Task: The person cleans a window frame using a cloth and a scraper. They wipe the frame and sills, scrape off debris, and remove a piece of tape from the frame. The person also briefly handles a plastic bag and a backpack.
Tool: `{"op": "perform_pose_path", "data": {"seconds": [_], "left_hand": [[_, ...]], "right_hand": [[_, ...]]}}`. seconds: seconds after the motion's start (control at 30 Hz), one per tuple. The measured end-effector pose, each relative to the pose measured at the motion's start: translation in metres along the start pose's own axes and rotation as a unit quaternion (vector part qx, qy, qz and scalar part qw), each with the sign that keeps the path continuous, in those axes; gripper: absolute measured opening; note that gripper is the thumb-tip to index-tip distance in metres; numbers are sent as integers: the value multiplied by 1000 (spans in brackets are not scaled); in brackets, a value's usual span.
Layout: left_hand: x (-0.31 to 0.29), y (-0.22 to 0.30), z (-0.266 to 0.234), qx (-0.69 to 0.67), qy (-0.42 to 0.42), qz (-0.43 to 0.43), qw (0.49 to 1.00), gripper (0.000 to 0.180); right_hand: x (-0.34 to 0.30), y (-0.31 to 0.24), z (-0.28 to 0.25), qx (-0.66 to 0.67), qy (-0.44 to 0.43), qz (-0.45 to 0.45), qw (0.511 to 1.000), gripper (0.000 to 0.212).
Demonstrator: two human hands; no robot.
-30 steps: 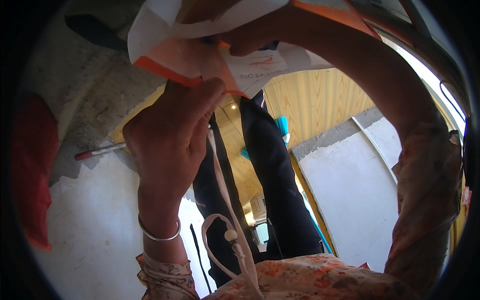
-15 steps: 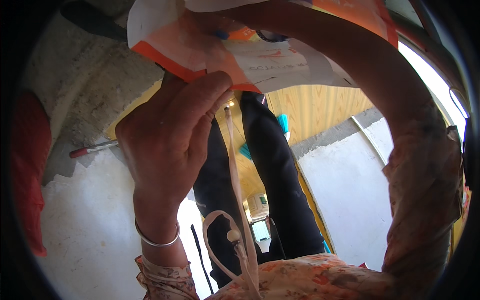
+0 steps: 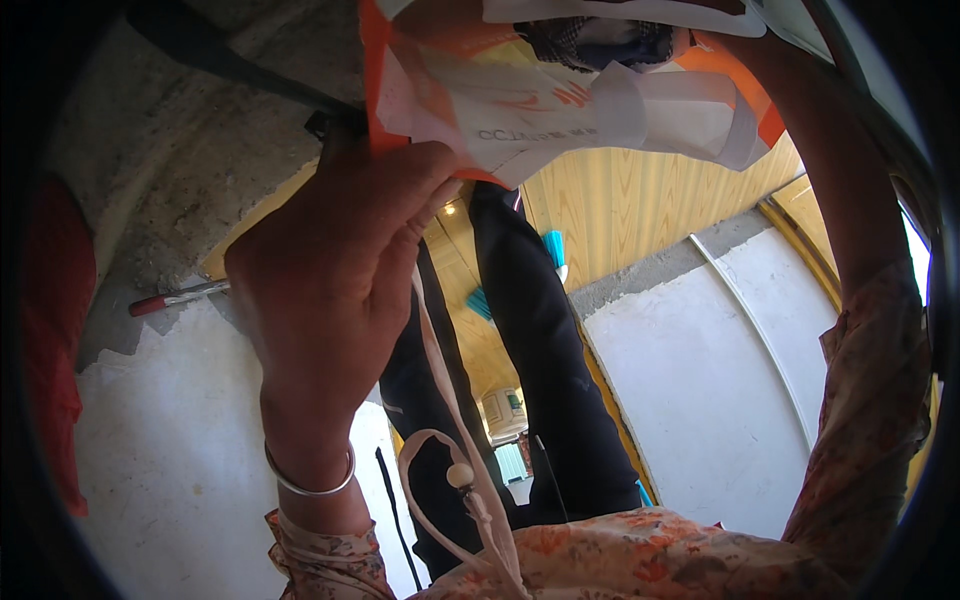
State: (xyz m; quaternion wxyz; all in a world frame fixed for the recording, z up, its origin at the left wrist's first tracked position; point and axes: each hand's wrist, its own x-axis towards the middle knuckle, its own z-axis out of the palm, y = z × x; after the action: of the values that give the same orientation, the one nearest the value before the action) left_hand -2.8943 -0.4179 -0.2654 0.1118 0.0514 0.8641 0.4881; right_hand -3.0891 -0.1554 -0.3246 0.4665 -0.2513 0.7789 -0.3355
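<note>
My left hand (image 3: 335, 250), with a silver bangle at its wrist, is closed in a pinch on the lower left edge of a white and orange plastic bag (image 3: 540, 110). The bag is held up at the top of the view, its lower edge crumpled. Something dark with a mesh-like pattern (image 3: 600, 45) shows at its mouth; what it is I cannot make out. My right forearm (image 3: 875, 180) curves up the right side and passes behind the bag's upper right edge. My right hand itself is hidden there.
Below are my legs in black trousers (image 3: 530, 350) and a pale cord (image 3: 435, 345) with a bead. A teal-bristled brush (image 3: 554, 247) lies by wood-grain boarding (image 3: 640, 200). To the left are a red-handled tool (image 3: 160, 302), red cloth (image 3: 55, 350) and a long dark bar (image 3: 240, 65).
My right arm has moved from across the bag out to the right. The bag has shifted right and its mouth shows more of the dark patterned thing. My left hand keeps its pinch.
</note>
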Motion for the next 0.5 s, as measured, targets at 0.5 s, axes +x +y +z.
{"op": "perform_pose_path", "data": {"seconds": [0.5], "left_hand": [[4, -3, 12, 31, 19, 12, 999, 12]], "right_hand": [[9, 47, 38, 668, -170, -36, 723, 31]]}}
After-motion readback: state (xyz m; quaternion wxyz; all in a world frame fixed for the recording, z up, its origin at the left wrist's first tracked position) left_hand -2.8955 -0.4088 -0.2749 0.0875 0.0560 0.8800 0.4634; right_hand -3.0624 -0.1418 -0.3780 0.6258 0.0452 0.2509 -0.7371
